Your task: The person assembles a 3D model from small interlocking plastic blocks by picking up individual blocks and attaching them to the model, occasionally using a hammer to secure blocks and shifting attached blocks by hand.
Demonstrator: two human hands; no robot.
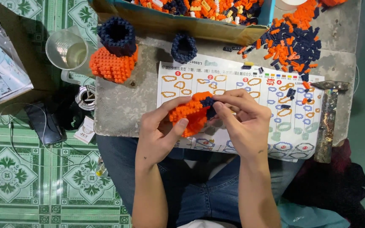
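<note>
Overhead, both hands (165, 126) (243, 122) gripping orange brick piece (189, 112), grey stone slab (119, 101), green patterned floor tiles (9, 164)

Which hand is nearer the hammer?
Right. The right hand holds the brick piece just left of the hammer; the left hand sits farther left.

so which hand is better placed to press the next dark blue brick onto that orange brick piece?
Right, probably. The right hand already pinches the dark blue bricks at the top edge of the orange brick-built piece, and the loose brick pile lies on its side. The left hand cradles the piece from below.
</note>
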